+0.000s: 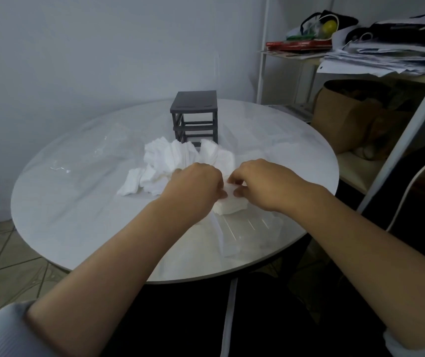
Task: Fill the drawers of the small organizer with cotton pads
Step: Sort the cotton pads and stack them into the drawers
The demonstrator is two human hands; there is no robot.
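Cotton pads [232, 206] in pinch of both hands [193, 184] [265, 185] at clear drawer [250, 228], near table's [77, 228] front edge.

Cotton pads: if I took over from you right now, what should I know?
Hands: the left hand and right hand together grip a stack of pads at the far end of a clear drawer near the front of the table.
The organizer stands behind, its slots empty.
A loose pile lies between it and the hands.
Done: drawer pulled out.
Left: settle the stack, fill up, slide the drawer back.
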